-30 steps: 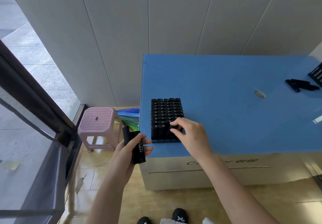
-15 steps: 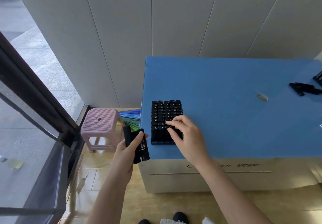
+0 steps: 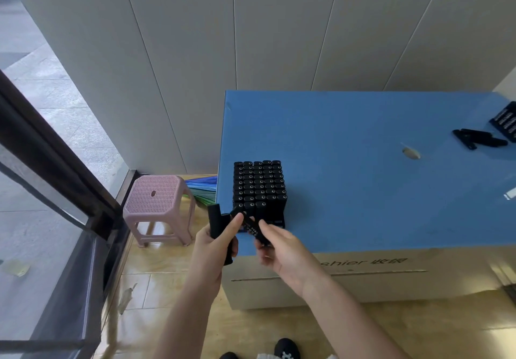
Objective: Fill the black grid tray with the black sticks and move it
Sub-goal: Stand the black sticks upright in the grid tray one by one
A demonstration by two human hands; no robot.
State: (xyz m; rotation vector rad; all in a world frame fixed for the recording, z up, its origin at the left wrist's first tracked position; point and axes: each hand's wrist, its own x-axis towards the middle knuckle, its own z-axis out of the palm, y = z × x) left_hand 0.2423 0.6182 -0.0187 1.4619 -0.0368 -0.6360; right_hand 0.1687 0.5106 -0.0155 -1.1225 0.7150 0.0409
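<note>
Head view. The black grid tray (image 3: 277, 223) stands on the blue counter (image 3: 363, 179), at the counter's near left corner. Upright black sticks (image 3: 259, 182) fill most of its cells. The front row, nearest the counter edge, seems to have room left, though the hands hide part of it.

The left hand (image 3: 215, 249) hovers just off the counter's left edge. Its fingers are curled round a small bundle of spare sticks (image 3: 216, 223), with the thumb stretched toward the right hand. The right hand (image 3: 282, 249) is at the counter's near edge. It pinches a single stick (image 3: 252, 227) between thumb and fingertips, held slanted just in front of the tray.

More loose sticks (image 3: 479, 139) and a second tray (image 3: 506, 124) lie at the counter's far right side. A pink stool (image 3: 157, 202) stands on the floor left of the counter.

Handling, as a judgement: each stick looks rigid, light and smooth, so a pinch at mid-length should steer it into a cell. The loaded tray is probably top-heavy. It is best gripped low, by two opposite walls, with both hands, and kept level.
</note>
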